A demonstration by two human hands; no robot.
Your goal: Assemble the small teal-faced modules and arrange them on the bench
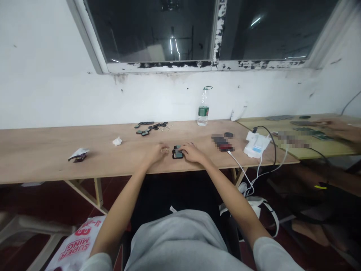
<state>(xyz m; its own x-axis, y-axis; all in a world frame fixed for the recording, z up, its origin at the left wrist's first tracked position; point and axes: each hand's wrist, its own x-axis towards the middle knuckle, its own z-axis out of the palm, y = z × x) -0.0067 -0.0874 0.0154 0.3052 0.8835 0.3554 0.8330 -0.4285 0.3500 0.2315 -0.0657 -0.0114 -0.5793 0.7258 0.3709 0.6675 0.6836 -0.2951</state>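
Small black-framed modules (177,155) sit near the front edge of the bench (98,154), probably for easy reach. Your right hand (194,153) touches them, perhaps steadying; your left hand (158,152) curls alongside. I can't tell whether either grips anything.

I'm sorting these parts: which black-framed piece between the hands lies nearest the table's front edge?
The frontmost black-framed piece, greyish face up; the other pieces in that cluster lie behind it, nearer the wall.
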